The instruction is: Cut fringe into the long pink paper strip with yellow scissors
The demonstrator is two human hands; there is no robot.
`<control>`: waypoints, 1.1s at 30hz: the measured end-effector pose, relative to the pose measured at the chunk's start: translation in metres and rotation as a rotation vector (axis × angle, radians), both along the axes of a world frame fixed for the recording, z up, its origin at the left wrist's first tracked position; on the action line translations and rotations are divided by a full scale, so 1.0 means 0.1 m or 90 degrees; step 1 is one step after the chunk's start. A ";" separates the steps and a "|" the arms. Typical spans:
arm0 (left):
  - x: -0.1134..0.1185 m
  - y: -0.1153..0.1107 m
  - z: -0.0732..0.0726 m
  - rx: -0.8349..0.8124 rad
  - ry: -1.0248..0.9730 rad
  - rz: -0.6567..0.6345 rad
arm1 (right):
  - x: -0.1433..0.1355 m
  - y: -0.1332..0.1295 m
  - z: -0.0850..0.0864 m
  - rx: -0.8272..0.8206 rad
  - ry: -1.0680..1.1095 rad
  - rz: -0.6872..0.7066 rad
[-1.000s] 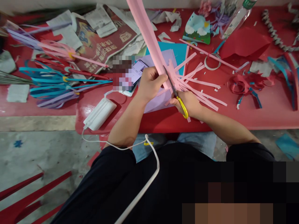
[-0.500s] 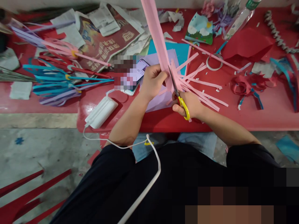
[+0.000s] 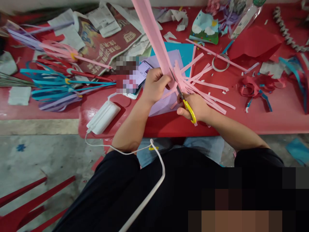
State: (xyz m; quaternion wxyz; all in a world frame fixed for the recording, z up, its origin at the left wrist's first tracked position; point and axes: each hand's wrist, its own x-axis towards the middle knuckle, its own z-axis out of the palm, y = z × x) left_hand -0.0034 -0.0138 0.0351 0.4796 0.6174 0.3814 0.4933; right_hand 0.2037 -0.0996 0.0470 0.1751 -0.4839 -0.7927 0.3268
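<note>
My left hand (image 3: 155, 84) pinches a long pink paper strip (image 3: 154, 35) near its lower end; the strip rises up past the top edge of the view. In my right hand (image 3: 196, 105) are scissors with yellow handles (image 3: 189, 111), their blades lying along the strip's right edge close to my left thumb. Several narrow pink paper strips (image 3: 214, 100) fan out on the table to the right of the blades. Purple paper sheets (image 3: 156, 108) and a blue sheet (image 3: 177, 46) lie beneath my hands.
Left of my hands are a phone (image 3: 142, 72), a white power bank (image 3: 103, 117) with a cable, and looped paper-strip bundles (image 3: 48, 83). Newspapers (image 3: 108, 42) lie behind. A tape roll (image 3: 220, 62), red paper (image 3: 256, 45) and a plastic bottle (image 3: 246, 19) are to the right.
The upper part of the pink strip has tilted further left. The scissors have shifted slightly left along with my hands, and the whole view has moved a little.
</note>
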 end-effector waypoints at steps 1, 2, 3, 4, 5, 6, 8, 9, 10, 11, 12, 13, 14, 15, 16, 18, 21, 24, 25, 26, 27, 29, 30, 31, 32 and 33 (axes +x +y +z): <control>-0.01 0.01 0.00 0.001 -0.004 -0.001 | 0.00 0.00 -0.01 0.001 -0.001 -0.001; -0.01 0.01 -0.01 0.003 -0.010 0.000 | 0.00 0.00 -0.01 0.000 -0.002 0.000; -0.01 0.02 -0.01 0.005 -0.017 0.002 | 0.00 0.00 -0.01 -0.001 -0.002 0.003; -0.01 0.02 -0.01 0.006 -0.024 0.005 | 0.01 0.01 -0.01 -0.004 -0.001 0.006; -0.01 0.02 -0.01 0.005 -0.029 0.008 | 0.01 0.01 -0.01 -0.006 0.000 0.010; -0.01 0.02 -0.01 0.003 -0.030 0.008 | 0.01 0.01 -0.01 -0.006 0.001 0.012; -0.01 0.02 -0.01 -0.001 -0.019 -0.005 | 0.01 0.01 -0.01 -0.001 0.000 0.011; -0.01 0.02 -0.01 -0.002 -0.010 -0.015 | 0.01 0.01 -0.02 0.004 -0.001 0.009; -0.01 0.02 -0.01 0.000 -0.001 -0.024 | 0.01 0.01 -0.02 0.008 -0.002 0.008; -0.01 0.02 -0.02 0.005 0.007 -0.029 | 0.01 0.01 -0.03 0.012 -0.003 0.005; -0.01 0.01 -0.02 0.011 0.013 -0.030 | 0.01 0.01 -0.03 0.015 -0.004 0.002; -0.01 0.01 -0.03 0.016 0.014 -0.026 | 0.00 0.01 -0.04 0.016 -0.005 -0.001; -0.01 0.02 -0.04 0.018 0.016 -0.021 | 0.00 0.01 -0.04 0.016 -0.006 -0.004; 0.00 0.02 -0.05 0.019 0.016 -0.017 | 0.00 0.00 -0.04 0.015 -0.006 -0.009; 0.00 0.02 -0.06 0.017 0.015 -0.014 | -0.01 0.00 -0.03 0.013 -0.003 -0.013; 0.02 0.03 -0.08 0.012 0.012 -0.009 | -0.02 -0.02 -0.01 0.003 0.009 -0.020; 0.05 0.03 -0.08 0.016 -0.014 0.009 | -0.05 -0.04 0.01 -0.020 0.016 -0.035; 0.07 0.02 -0.06 0.023 -0.042 0.010 | -0.09 -0.03 0.00 -0.031 -0.019 -0.061; 0.08 0.02 -0.06 0.022 -0.046 0.006 | -0.10 -0.02 -0.01 -0.033 -0.031 -0.068; 0.08 0.02 -0.06 0.021 -0.048 0.004 | -0.11 -0.01 -0.01 -0.035 -0.038 -0.073; 0.08 0.02 -0.06 0.022 -0.048 0.005 | -0.11 -0.01 -0.02 -0.038 -0.043 -0.077; 0.06 0.03 -0.08 0.031 -0.038 0.015 | -0.12 0.00 -0.02 -0.040 -0.048 -0.082; 0.05 0.04 -0.10 0.038 -0.030 0.023 | -0.13 0.00 -0.02 -0.039 -0.052 -0.082; 0.04 0.06 -0.11 0.047 -0.022 0.035 | -0.13 0.00 -0.02 -0.035 -0.059 -0.080; 0.03 0.07 -0.12 0.055 -0.016 0.048 | -0.12 0.00 -0.02 -0.030 -0.066 -0.076; 0.01 0.09 -0.13 0.063 -0.011 0.062 | -0.12 0.00 -0.02 -0.025 -0.071 -0.070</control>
